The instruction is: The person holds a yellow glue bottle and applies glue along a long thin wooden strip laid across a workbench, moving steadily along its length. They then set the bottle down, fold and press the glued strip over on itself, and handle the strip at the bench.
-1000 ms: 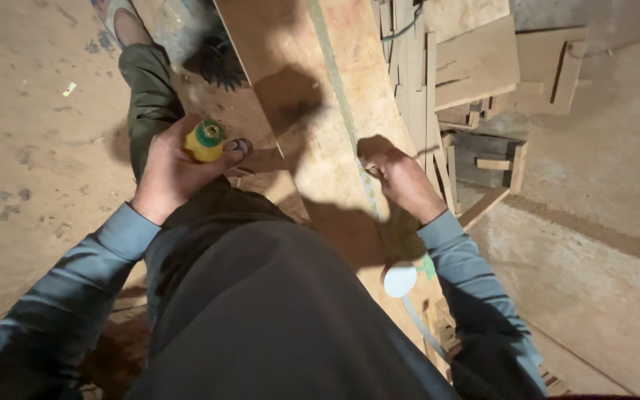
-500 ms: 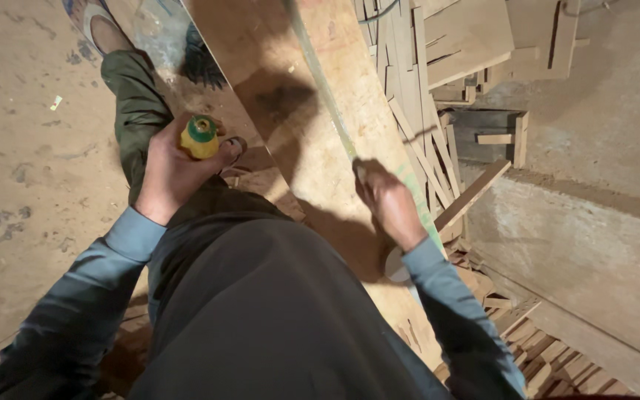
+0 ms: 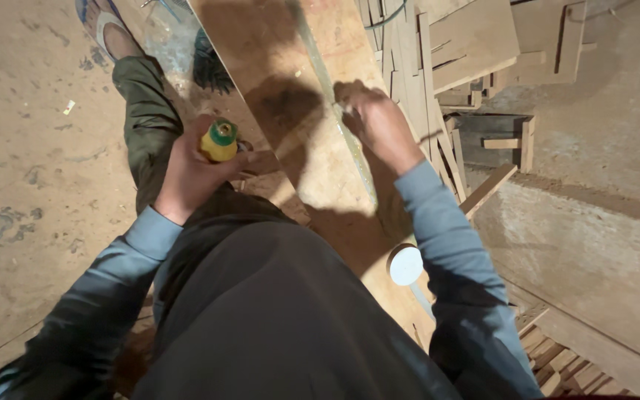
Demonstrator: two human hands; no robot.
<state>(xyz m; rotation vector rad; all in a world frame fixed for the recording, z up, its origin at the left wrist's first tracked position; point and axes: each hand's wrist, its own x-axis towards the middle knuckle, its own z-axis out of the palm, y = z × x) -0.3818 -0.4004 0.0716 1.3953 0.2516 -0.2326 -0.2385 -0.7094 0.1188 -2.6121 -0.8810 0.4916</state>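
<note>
Left hand (image 3: 187, 174): wrapped around a small yellow bottle with a green cap (image 3: 218, 141), held upright just off the left edge of the board, above the person's trouser leg.
Right hand (image 3: 379, 122): fingers curled and pressing down on a pale greenish strip (image 3: 338, 122) that runs lengthwise along the board.
Board (image 3: 298, 159): a long plywood plank, slanting away from the body, with the hands' shadows across it.
White round disc (image 3: 406, 265): lies on the board close to the right sleeve.
Surroundings: dusty floor (image 3: 24, 148) on the left, stacked wood offcuts (image 3: 475, 44) on the right.
Risk, strip: it could shift or lift if the pressing fingers slide.
Risk, bottle: tilted carelessly, it may drip onto the trousers.
Risk, disc: the right sleeve might knock it off.
</note>
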